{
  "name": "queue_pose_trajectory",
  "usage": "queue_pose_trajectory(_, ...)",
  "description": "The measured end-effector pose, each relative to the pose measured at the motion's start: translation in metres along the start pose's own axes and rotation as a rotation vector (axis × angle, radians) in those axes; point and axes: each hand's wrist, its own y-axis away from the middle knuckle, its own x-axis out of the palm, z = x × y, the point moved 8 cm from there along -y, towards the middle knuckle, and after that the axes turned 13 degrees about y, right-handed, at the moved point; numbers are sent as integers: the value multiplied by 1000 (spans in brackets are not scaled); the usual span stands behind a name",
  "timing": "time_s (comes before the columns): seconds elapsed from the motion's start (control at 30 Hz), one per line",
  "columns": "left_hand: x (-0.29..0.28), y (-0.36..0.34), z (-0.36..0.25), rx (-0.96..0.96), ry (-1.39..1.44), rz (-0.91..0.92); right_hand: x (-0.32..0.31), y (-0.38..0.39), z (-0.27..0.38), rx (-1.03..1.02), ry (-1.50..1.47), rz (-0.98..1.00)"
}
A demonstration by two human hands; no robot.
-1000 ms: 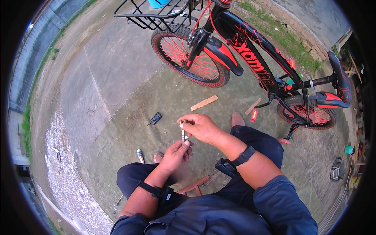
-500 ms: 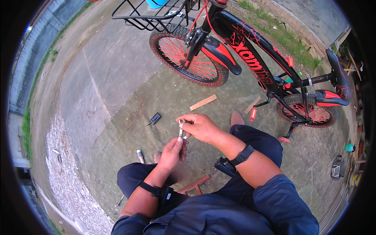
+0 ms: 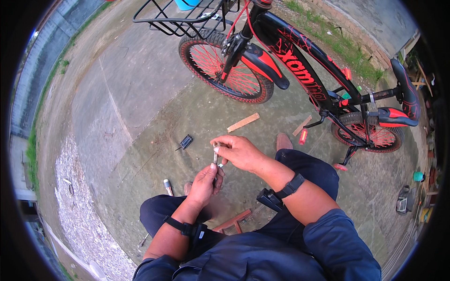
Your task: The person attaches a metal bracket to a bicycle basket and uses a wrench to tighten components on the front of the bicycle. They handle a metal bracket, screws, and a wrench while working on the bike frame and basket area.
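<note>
A small metal wrench (image 3: 215, 158) is held upright between my two hands, above the concrete. Its lower end is in my left hand (image 3: 204, 183), with the thumb pressed along the handle. The fingers of my right hand (image 3: 240, 152) are closed around the wrench's upper end and hide most of it. On the ground just ahead and to the left lies a black bicycle pedal (image 3: 186, 141). A black and red bicycle (image 3: 300, 61) stands on the far side, with its front wheel (image 3: 220, 70) toward the left.
Wooden strips (image 3: 243, 122) lie between me and the bicycle, near a red piece (image 3: 303, 136). A screwdriver (image 3: 168, 186) is by my left knee. Between my legs are a low wooden stool (image 3: 236, 219) and a black object (image 3: 269, 200). A wire basket (image 3: 187, 21) juts out at the bicycle's front.
The wrench has turned slightly in my fingers, so its face looks darker and narrower. My hands have barely moved. The bicycle and the things on the ground are unchanged.
</note>
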Motion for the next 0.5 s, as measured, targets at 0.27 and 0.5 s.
queue_pose_trajectory(0.27, 2, 1, -1, 2, 13, 5, 2, -1, -1, 8, -22, 12)
queue_pose_trajectory(0.5, 1, 1, 0, 1, 21, -5, 2, -1, -1, 13, -24, 19)
